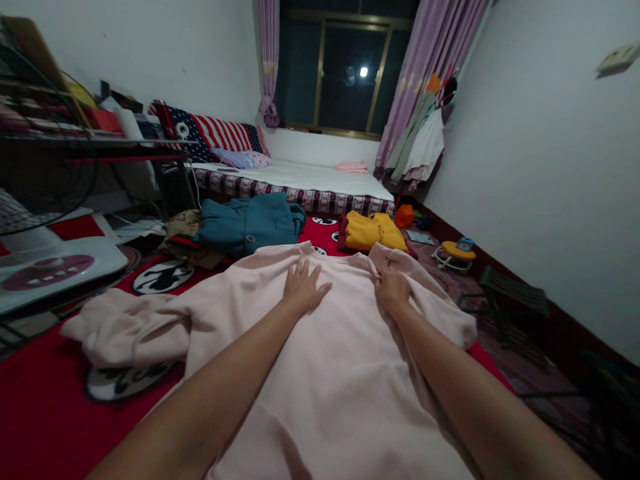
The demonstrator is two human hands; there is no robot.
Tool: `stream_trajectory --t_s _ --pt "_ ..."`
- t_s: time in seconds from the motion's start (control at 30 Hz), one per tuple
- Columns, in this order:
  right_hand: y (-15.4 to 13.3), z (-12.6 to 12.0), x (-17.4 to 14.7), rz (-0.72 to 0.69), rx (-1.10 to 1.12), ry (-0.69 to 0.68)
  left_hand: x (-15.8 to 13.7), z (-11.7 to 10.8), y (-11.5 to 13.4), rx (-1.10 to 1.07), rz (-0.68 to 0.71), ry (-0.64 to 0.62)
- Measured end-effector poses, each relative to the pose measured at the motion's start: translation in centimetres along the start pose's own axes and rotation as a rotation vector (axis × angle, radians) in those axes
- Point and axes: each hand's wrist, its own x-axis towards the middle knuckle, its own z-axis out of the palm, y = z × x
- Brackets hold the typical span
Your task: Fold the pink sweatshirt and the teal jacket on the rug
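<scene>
A pale pink long-sleeved top [320, 373] lies spread in front of me on a red cloth with black-and-white round patterns [45, 393]. Its neckline faces away from me, and one sleeve lies bunched out to the left. My left hand [303, 288] rests flat on the top just below the neckline, fingers spread. Near the right shoulder, my right hand [393, 288] is closed on the fabric, which is gathered and raised in a fold there. The right sleeve lies partly folded beyond that hand.
Beyond the top lie a folded teal coat [250, 223] and a folded yellow garment [376, 231]. A white fan [55, 260] stands at left below a cluttered desk [145, 141]. At right are a yellow-topped stool [457, 251] and a dark folding stool [515, 290]. A bed [295, 175] is at the back.
</scene>
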Motion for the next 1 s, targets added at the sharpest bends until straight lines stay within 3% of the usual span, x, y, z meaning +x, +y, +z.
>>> stream_trajectory --t_s 0.1,0.2,0.37,0.53,0.6,0.67,0.77,0.87,1.0 --pt "0.9 -0.8 1.3 -0.071 0.048 0.098 -0.1 0.1 0.1 -0.028 0.034 0.016" --pt "1.8 -0.3 1.8 -0.042 0.063 0.203 0.0 0.2 0.1 -0.042 0.067 -0.002" --pt "1.8 1.5 1.5 -0.01 -0.107 0.103 0.1 0.4 0.1 -0.037 0.061 -0.022" --pt "-0.9 -0.6 1.4 0.014 -0.24 0.004 0.1 0.3 0.2 -0.041 0.051 -0.034" --pt "-2.3 -1.4 1.0 -0.086 -0.213 0.072 0.1 0.3 0.2 -0.047 0.052 -0.027" --pt "-3.5 -1.3 0.5 -0.291 -0.133 0.129 0.1 0.4 0.3 -0.047 0.049 -0.011" --pt "-4.0 0.6 -0.1 -0.452 -0.048 -0.062 0.1 0.5 0.3 -0.044 0.04 0.002" --pt "-3.6 2.6 0.0 -0.375 -0.046 -0.266 0.1 0.5 0.2 -0.042 0.042 0.0" --pt "-3.3 3.2 0.2 -0.348 -0.055 -0.255 0.1 0.3 0.3 -0.039 0.045 -0.002"
